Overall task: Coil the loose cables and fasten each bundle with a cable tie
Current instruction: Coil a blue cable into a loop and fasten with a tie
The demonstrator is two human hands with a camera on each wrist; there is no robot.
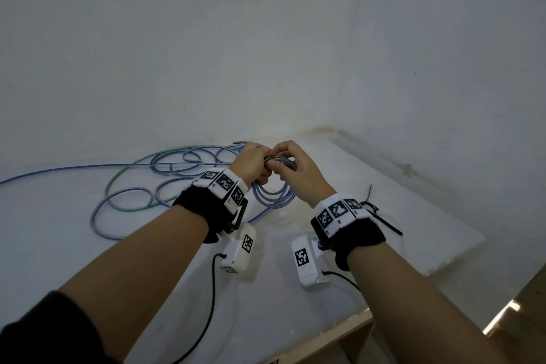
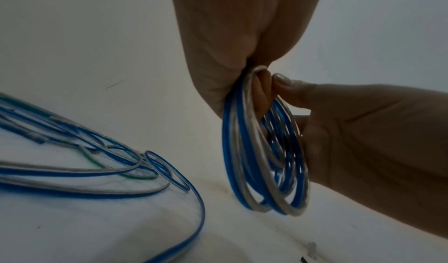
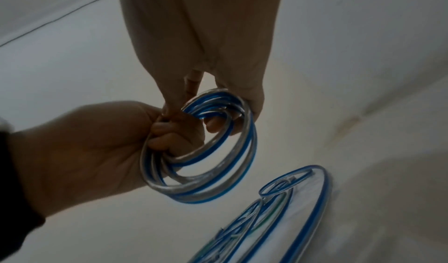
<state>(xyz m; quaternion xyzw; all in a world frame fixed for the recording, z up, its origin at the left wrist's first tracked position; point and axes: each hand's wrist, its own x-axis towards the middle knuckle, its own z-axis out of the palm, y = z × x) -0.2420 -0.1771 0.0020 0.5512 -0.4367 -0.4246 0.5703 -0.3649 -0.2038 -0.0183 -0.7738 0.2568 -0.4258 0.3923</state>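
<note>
At mid-frame in the head view, the left hand (image 1: 251, 161) and right hand (image 1: 297, 170) both gripped the top of one blue-and-clear coil (image 1: 273, 196), which hung below them. One loose cable tangle (image 1: 165, 177) lay at centre left; black cable ties (image 1: 381, 214), count unclear, lay right.

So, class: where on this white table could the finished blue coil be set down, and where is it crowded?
Free: the near table between the forearms, and its right part beyond the black cable ties. Crowded: the left and back, under loose cables.
</note>
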